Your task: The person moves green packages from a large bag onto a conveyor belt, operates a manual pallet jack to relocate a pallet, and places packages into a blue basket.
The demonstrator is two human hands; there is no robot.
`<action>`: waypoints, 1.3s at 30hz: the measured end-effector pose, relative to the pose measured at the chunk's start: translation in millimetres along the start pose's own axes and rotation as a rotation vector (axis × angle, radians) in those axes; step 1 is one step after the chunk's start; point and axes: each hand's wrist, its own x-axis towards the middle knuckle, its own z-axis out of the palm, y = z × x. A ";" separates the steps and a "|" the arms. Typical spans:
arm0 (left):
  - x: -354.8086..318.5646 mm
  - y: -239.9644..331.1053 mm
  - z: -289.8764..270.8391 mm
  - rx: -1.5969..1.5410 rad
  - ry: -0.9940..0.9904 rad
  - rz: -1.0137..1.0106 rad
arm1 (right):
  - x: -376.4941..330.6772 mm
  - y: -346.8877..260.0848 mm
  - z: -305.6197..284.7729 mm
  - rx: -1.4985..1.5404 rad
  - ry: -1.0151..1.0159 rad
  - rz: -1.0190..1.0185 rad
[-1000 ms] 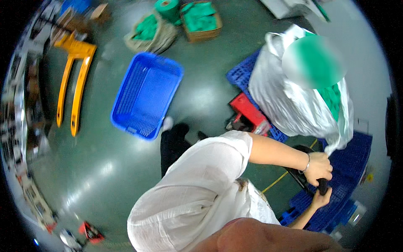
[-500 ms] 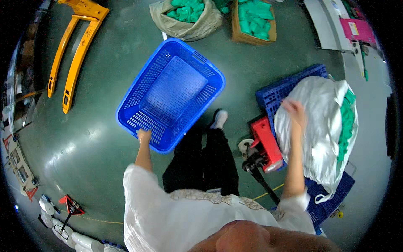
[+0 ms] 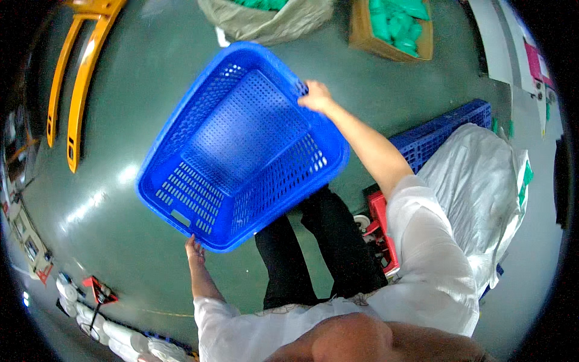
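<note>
A blue plastic laundry-type basket [image 3: 244,136] with slotted walls is in front of me, tilted, its open top facing up toward me; only its perforated bottom and sides show inside. My left hand [image 3: 194,250] is closed on the near-left rim, beside a handle slot, its fingertips partly hidden. At the far-right rim, my right hand [image 3: 315,98] grips the other short side, fingers curled over the edge. Both arms are stretched out around the basket.
Yellow pallet-truck forks [image 3: 84,90] lie at far left. A sack [image 3: 271,24] and a cardboard box [image 3: 362,39] hold green packages at the back. To the right stand a blue pallet [image 3: 446,130], a large white sack [image 3: 470,199] and a red pallet jack [image 3: 381,232].
My right hand has moved from beside the white sack to the basket's far-right rim and closed on it. The basket looks larger and more tilted; my left hand still holds its near-left end.
</note>
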 end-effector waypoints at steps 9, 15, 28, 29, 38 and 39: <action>-180.3 -91.3 366.3 1.264 -0.567 0.561 | -331.4 20.5 -334.3 0.521 0.159 -0.051; -327.7 -56.6 432.7 1.261 -0.561 0.880 | -519.4 107.5 -554.9 0.626 0.541 0.117; -360.0 8.1 861.4 1.693 -0.593 0.855 | -683.6 450.7 -855.5 1.053 1.702 0.360; -376.4 5.9 918.4 1.659 -0.668 0.961 | -691.1 496.7 -878.9 1.099 1.707 0.381; -536.5 -189.1 1363.8 1.483 -0.971 1.469 | -732.6 779.5 -1042.0 1.471 1.651 0.223; -534.4 -229.4 1373.6 1.552 -0.920 1.357 | -727.7 794.5 -1058.5 1.474 1.702 0.216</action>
